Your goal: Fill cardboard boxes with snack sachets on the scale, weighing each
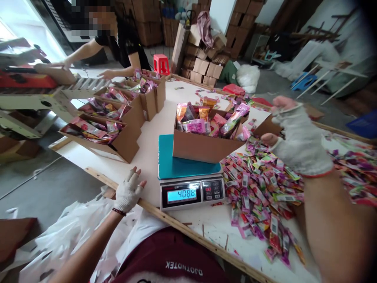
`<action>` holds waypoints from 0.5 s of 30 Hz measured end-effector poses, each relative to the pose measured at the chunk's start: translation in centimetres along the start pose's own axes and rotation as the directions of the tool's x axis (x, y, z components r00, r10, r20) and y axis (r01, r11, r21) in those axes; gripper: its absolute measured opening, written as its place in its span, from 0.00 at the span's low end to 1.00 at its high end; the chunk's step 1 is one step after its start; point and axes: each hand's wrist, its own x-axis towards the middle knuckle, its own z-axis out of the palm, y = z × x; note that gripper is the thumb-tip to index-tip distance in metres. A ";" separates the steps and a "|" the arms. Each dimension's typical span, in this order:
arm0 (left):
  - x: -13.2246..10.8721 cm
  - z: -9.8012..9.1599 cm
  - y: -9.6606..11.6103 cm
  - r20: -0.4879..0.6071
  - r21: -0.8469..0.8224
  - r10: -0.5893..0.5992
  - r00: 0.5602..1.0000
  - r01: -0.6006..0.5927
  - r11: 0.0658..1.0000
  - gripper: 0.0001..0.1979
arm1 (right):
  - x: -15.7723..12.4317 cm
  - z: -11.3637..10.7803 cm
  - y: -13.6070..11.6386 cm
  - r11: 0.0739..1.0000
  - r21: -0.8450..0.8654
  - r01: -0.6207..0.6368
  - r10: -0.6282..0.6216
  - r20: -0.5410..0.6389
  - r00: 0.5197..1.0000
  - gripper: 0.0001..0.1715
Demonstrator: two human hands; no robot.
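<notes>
An open cardboard box (206, 146) filled with colourful candy packets (196, 125) stands on the teal plate (166, 165) of a digital scale (193, 194). The lit display reads about 408.8. My left hand (129, 191), in a white fingertipless glove, lies at the table's wooden edge left of the scale, fingers spread and holding nothing. Gloved the same way, my right hand (299, 137) is raised to the right of the box, above the loose packets (262, 188). Its thumb and fingers are apart, with nothing visible between them.
Several filled boxes (129, 143) line the table's left side, beside a roller conveyor (88, 87). A co-worker (126, 47) handles a carton (55, 74) there. More packets (356, 169) cover the right side. A red stool (161, 64) and stacked cartons (203, 67) stand behind.
</notes>
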 end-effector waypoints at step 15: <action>-0.1 0.3 -0.5 -0.028 0.090 0.070 0.997 -0.067 0.994 0.26 | 3.8 1.5 -3.8 0.994 0.063 0.084 -0.094 0.181 0.979 0.13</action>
